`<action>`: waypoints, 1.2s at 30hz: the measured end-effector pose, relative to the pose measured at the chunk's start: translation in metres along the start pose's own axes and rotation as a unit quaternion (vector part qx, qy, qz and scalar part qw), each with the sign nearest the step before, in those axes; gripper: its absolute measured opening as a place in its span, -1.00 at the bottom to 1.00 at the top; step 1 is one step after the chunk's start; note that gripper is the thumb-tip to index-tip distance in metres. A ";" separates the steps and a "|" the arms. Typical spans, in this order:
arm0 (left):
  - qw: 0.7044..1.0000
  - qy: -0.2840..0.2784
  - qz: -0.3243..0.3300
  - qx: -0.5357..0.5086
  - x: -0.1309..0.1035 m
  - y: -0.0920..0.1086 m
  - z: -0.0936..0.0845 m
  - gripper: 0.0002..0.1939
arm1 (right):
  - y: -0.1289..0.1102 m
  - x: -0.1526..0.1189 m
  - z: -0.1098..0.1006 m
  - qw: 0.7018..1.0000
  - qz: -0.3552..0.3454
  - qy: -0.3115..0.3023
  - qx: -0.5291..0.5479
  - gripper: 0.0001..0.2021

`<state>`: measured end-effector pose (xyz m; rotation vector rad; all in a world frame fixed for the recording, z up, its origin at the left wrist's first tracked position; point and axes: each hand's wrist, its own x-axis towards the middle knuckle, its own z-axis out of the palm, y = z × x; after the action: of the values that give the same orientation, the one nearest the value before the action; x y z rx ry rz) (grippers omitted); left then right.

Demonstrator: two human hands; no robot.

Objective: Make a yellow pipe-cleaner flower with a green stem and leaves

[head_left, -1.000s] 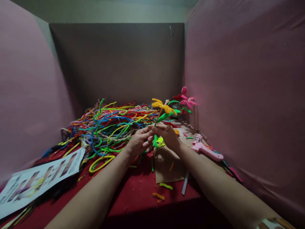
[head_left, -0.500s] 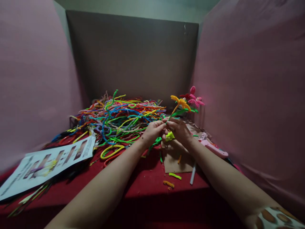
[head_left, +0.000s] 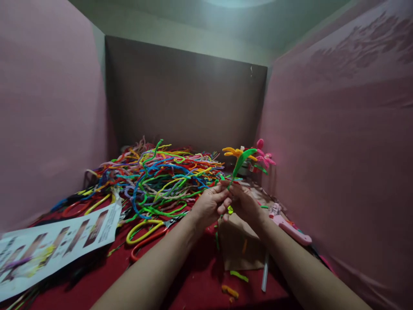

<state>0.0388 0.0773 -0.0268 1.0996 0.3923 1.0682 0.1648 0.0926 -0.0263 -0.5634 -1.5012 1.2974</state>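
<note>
Both hands meet above the front of the table, fingers pinched together round the green stem of a pipe-cleaner flower. My left hand [head_left: 209,204] is closed at the stem's lower part, and my right hand [head_left: 247,203] is closed against it from the other side. Upward from the fingers rises the green leaf [head_left: 241,163], with orange petals [head_left: 232,151] behind it. The stem's lower end is hidden by the fingers. A neon-yellow piece [head_left: 230,209] shows just below the hands. Pink pipe-cleaner flowers [head_left: 265,159] stand farther back on the right.
A heap of coloured pipe cleaners [head_left: 174,172] spreads across the back left. Scissors [head_left: 145,232] with yellow and red handles lie before it, beside a printed sheet [head_left: 74,245]. Cardboard [head_left: 240,254], a clear stick [head_left: 265,273], scraps [head_left: 229,291] and a pink glue gun [head_left: 293,230] lie right.
The view has tilted up, so everything sits lower. The flower has turned in my fingers: its green leaf now stands upright in front of the orange petals. Both hands keep their pinch.
</note>
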 end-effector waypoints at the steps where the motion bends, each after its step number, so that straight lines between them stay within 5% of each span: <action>1: 0.999 -0.024 -0.015 -0.028 -0.001 0.001 0.000 -0.81 | 0.000 0.001 -0.001 1.000 -0.002 -0.010 0.017 -0.71; 5: 0.999 -0.045 -0.029 -0.003 -0.003 0.005 0.001 -0.81 | -0.001 0.002 0.000 0.997 -0.016 0.002 0.072 -0.83; 8: 0.980 0.055 0.036 0.188 -0.001 0.004 0.005 -0.80 | -0.001 0.001 0.004 0.998 -0.016 0.053 0.030 -0.83; 11: 0.864 0.188 0.148 0.442 -0.003 0.000 0.006 -0.86 | -0.001 -0.001 0.007 0.994 -0.037 0.098 -0.007 -0.85; 13: 0.800 0.222 0.190 0.524 -0.004 -0.001 0.006 -0.87 | 0.000 -0.002 0.007 0.991 -0.057 0.112 -0.049 -0.84; 15: 0.818 0.213 0.175 0.504 -0.004 -0.001 0.006 -0.87 | 0.000 -0.002 0.007 0.987 -0.070 0.112 -0.093 -0.80; 19: 0.956 0.131 0.041 0.258 -0.002 0.006 0.005 -0.83 | 0.002 0.001 0.003 0.992 -0.054 0.093 -0.069 -0.78; 22: 0.996 0.044 -0.020 0.077 -0.003 0.011 0.003 -0.84 | 0.005 0.003 0.000 0.997 -0.030 0.065 0.010 -0.84; 27: 0.997 -0.049 -0.062 -0.025 -0.007 0.014 -0.002 -0.86 | 0.010 0.004 -0.002 0.996 -0.032 0.064 0.061 -0.82; 32: 0.987 0.036 -0.027 0.157 -0.002 0.011 0.002 -0.84 | 0.012 0.002 0.000 0.993 -0.021 0.094 0.067 -0.87; 34: 0.949 0.107 0.020 0.298 0.000 0.006 0.005 -0.84 | 0.013 0.003 0.000 0.993 -0.016 0.105 0.055 -0.85; 36: 0.877 0.168 0.090 0.442 -0.001 0.000 0.006 -0.86 | 0.015 0.004 0.001 0.991 -0.019 0.123 0.043 -0.85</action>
<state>0.0424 0.0735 -0.0242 1.7804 1.1550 1.2823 0.1588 0.1008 -0.0382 -0.6118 -1.2417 1.2112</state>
